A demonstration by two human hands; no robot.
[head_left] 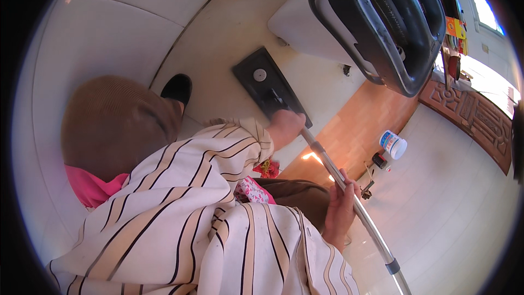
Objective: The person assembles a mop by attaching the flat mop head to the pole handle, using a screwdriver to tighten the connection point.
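Observation:
I hold a silver metal mop pole (364, 219) with both hands. My left hand (286, 126) grips its low end, just above the flat black mop head (266, 85) that lies on the pale tiled floor. Farther up the shaft, my right hand (339, 211) is wrapped around the pole. Cream sleeves with brown stripes cover both arms. My brown-clad knee (117, 123) and a black shoe (178, 87) show at the left.
A white appliance with a big dark grey handle (382, 27) stands just beyond the mop head. A white tub with a blue label (393, 145) and small dark items (379, 160) sit by an orange wooden strip (355, 131). A carved wooden panel (469, 120) runs at the right.

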